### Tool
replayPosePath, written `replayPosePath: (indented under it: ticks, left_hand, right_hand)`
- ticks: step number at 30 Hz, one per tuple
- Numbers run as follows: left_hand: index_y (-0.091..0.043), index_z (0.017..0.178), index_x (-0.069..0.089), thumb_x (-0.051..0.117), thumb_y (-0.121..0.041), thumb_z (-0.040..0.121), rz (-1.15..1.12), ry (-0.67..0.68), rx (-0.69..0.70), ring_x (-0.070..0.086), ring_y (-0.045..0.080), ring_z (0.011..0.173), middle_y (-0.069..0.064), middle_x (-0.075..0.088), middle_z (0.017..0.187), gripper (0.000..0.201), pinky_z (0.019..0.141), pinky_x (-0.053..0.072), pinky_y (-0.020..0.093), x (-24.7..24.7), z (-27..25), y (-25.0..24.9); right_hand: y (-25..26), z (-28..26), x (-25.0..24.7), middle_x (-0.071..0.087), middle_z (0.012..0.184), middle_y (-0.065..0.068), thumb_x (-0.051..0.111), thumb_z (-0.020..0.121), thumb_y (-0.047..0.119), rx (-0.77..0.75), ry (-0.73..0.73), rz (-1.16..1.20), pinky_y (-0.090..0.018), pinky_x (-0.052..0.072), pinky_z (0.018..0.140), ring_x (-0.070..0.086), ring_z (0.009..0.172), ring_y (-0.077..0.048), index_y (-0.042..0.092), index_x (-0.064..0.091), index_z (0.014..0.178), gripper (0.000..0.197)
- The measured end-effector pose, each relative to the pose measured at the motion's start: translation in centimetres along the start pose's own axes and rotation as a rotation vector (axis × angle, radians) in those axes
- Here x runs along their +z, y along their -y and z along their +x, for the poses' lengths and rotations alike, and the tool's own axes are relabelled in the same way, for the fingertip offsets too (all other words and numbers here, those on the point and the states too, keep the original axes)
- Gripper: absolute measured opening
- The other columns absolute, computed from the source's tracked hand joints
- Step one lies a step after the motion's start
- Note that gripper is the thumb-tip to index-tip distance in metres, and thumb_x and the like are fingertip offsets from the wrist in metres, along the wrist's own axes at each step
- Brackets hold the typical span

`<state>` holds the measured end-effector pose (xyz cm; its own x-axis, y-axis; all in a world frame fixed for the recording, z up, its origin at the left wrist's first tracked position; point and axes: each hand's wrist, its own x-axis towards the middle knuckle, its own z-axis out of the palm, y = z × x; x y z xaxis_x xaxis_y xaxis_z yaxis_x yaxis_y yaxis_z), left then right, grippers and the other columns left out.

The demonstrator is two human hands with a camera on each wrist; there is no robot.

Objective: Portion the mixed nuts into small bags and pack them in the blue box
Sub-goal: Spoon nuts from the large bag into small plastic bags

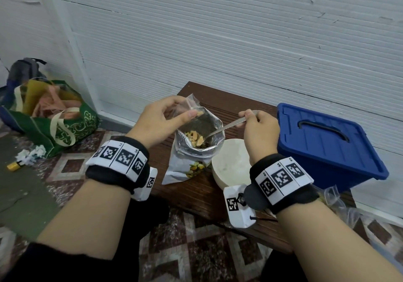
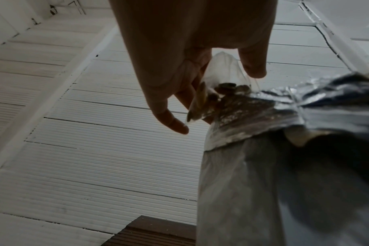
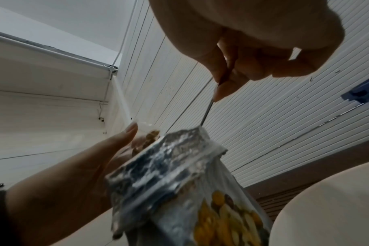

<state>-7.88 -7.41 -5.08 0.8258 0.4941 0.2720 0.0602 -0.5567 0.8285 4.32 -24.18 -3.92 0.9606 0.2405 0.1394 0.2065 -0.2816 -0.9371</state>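
Two hands work over a dark wooden bench (image 1: 202, 194), seen from my own head looking down. Nearest me, at about 5 o'clock, loose clear plastic bags (image 1: 335, 201) lie at the bench edge behind my right wrist. Just beyond, at the centre, a white bowl (image 1: 229, 161) sits touching the right side of a foil pouch of mixed nuts (image 1: 189, 163), which stands open.

My right hand (image 1: 259, 131), at 3 o'clock from the pouch, pinches the handle of a metal spoon (image 1: 226, 126) between thumb and curled fingers; the spoon slants down and its bowl is inside the pouch mouth among the nuts (image 1: 196, 138).

My left hand (image 1: 165, 120), at 10 o'clock from the pouch, pinches a small clear bag (image 1: 192, 105) by its rim, thumb against fingers, just above the back lip of the pouch. A few nuts show inside this small bag.

Farther right, at 2 o'clock, the blue box (image 1: 327, 144) rests on the bench with its lid on, near a ribbed white wall (image 1: 218, 41).

Far left on the tiled floor, at 9 o'clock, stands a green tote bag (image 1: 65, 126).
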Motion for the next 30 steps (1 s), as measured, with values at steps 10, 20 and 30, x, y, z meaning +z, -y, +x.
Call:
replayPosePath:
  ticks: [10,20,30]
  left_hand:
    - [-0.039,0.092,0.065,0.067,-0.057,0.068,-0.044,-0.051,-0.034,0.062,0.002,0.09,-0.011,0.069,0.092,0.031,0.076,0.049,0.012,-0.5,-0.5,-0.6]
    - [-0.025,0.106,0.069,0.078,-0.042,0.071,0.064,0.01,-0.011,0.061,-0.01,0.082,-0.013,0.07,0.086,0.04,0.07,0.038,-0.003,0.0,-0.6,-1.1]
    - [-0.036,0.102,0.066,0.078,-0.05,0.062,0.077,0.055,-0.024,0.062,-0.003,0.093,-0.017,0.068,0.096,0.044,0.08,0.047,0.012,0.6,-0.3,-1.1]
  right_hand:
    - [1.9,2.2,-2.7,0.06,0.067,0.008,0.042,0.099,0.018,-0.023,-0.105,-0.023,-0.009,0.036,0.051,0.051,0.065,-0.002,0.015,0.069,0.09,0.028]
    - [3.6,3.7,-4.0,0.064,0.079,0.0,0.041,0.099,0.017,-0.071,-0.136,-0.016,-0.021,0.034,0.055,0.044,0.056,-0.005,0.016,0.067,0.087,0.029]
    - [3.4,3.0,-2.3,0.061,0.063,0.008,0.042,0.1,0.019,-0.052,-0.032,-0.009,-0.013,0.034,0.057,0.051,0.066,0.001,0.019,0.067,0.088,0.028]
